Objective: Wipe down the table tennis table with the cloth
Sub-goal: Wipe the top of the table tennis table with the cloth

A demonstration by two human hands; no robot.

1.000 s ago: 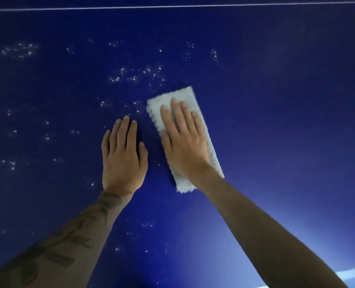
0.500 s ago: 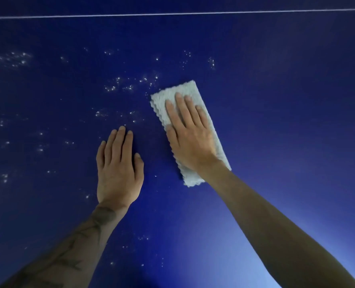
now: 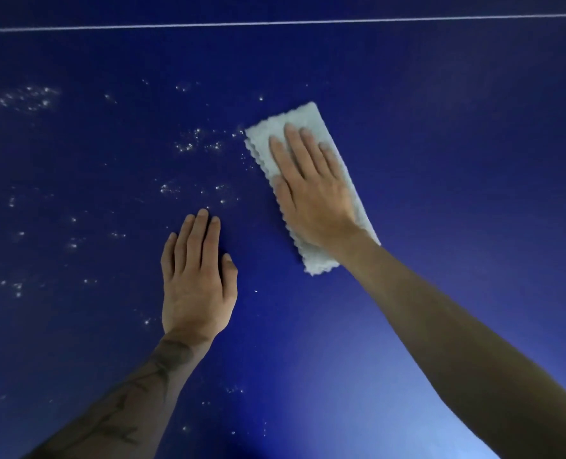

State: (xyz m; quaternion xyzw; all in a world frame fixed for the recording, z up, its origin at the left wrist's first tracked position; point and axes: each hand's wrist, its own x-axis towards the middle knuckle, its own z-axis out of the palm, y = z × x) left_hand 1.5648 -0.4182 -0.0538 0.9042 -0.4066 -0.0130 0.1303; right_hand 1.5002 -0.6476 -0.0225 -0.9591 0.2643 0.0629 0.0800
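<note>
The pale cloth point(image 3: 308, 114) lies flat on the dark blue table tennis table point(image 3: 440, 160), a bit right of the middle. It is folded into a long strip. The right hand point(image 3: 311, 193) lies on top of it with straight fingers and presses it down; no finger curls round it. The left hand point(image 3: 195, 286) lies flat on the bare table just beside the cloth, to the left and nearer, and holds nothing. Lots of little white specks point(image 3: 188, 144) sit to the left of the cloth, and some are right at its far left corner. A thin white line point(image 3: 275, 24) runs across the table far away. The cloth looks soft, fluffy and very light, with a wavy edge, so it will likely bend and bunch up if pushed from one end. The table looks hard and smooth, so the cloth should slide easily. The best hold is probably a flat palm in the middle with the fingers reaching toward the far end, so the front edge does not roll under.
</note>
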